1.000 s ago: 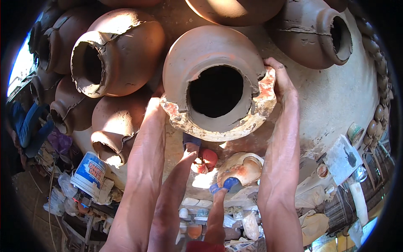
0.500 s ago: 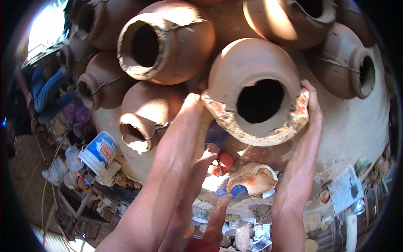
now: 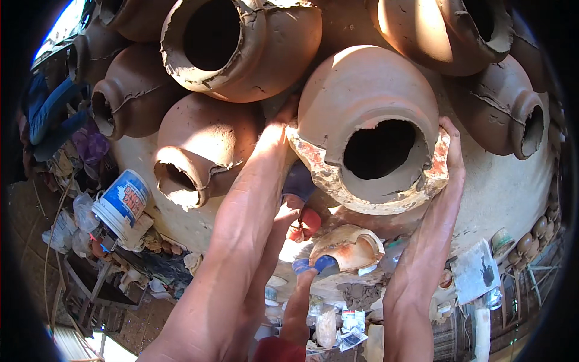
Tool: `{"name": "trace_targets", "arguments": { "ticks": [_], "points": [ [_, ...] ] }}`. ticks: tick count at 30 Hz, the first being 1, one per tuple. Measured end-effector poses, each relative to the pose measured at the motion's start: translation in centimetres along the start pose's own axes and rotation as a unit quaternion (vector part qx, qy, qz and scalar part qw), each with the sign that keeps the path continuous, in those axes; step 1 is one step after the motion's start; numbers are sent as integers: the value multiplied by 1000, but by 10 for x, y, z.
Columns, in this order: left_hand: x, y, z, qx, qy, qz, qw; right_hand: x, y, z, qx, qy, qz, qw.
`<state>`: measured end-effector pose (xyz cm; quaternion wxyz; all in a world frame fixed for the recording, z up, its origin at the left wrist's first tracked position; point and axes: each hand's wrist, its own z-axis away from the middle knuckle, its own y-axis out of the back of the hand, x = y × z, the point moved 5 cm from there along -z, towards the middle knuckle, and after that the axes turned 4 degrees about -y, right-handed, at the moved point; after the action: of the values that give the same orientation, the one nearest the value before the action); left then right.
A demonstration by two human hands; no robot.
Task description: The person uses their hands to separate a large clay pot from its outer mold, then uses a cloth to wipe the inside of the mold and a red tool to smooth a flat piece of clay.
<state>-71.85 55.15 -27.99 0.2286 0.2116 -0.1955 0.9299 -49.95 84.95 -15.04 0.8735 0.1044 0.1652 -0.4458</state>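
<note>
Shifted rightward in view since a second ago, the round clay pot (image 3: 365, 84) sits mid-scene above a pale, red-stained shell (image 3: 377, 206). Cracked clay jars (image 3: 280, 57) crowd its far and left sides; another jar (image 3: 496, 102) lies right, a broken shell piece (image 3: 338, 248) near. The pot's mouth faces near, long axis running far to near. Right hand (image 3: 452, 148) clamps the shell's right end; left hand (image 3: 278, 130) touches its left, finger spread hidden.
</note>
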Motion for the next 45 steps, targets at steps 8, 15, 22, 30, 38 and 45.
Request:
{"name": "trace_targets", "arguments": {
  "ticks": [8, 15, 22, 30, 38, 45],
  "points": [
    [-4, 6, 5, 22, -7, 7, 1000, -1, -9, 10, 0, -42, -28, 999],
    [-4, 10, 12, 41, -18, 18, 999, -15, -17, 17, -24, -36, -16, 999],
    [4, 6, 6, 37, -16, 16, 999, -23, -15, 12, -16, -27, 13, 999],
    [3, 7, 4, 37, -11, 18, 999, -21, -23, 17, -49, -49, 1, 998],
    [5, -3, 8, 27, -4, 20, 999, -21, 1, -2, -20, -66, 50, 996],
    [11, -1, 7, 13, 9, 6, 1000, -22, -15, 1, -63, -57, 37, 996]
  ]
}}
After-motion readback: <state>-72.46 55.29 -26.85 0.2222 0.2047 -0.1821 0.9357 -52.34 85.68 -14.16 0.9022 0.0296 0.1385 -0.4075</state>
